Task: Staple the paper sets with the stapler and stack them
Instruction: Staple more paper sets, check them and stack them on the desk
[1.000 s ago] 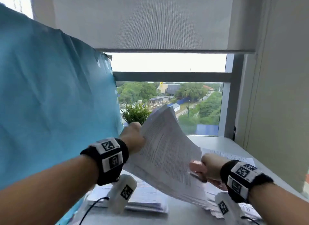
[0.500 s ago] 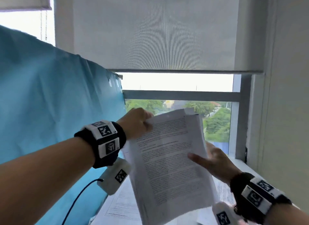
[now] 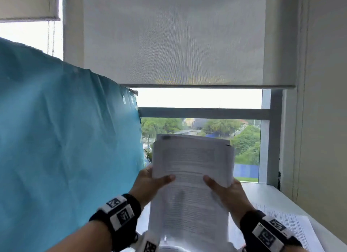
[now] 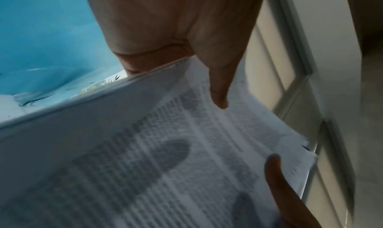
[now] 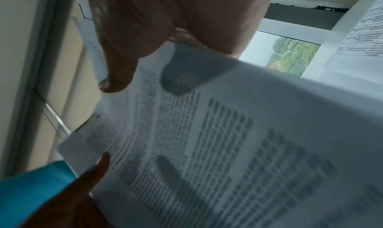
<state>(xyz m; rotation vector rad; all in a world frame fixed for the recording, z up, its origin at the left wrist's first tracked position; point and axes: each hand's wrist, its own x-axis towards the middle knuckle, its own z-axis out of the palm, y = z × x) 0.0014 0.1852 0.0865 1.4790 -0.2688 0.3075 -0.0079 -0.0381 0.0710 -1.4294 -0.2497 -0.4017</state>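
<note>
While you hold the papers upright between your hands, their long axis runs up and away from you, with the bottom edge hanging below your wrists. Your left hand grasps the left edge, thumb across the front, fingers behind. Your right hand grasps the right edge the same way, so neither is nearer. No stapler shows. Judging by this, you are squaring the sheets; more sheets lie below your right wrist.
</note>
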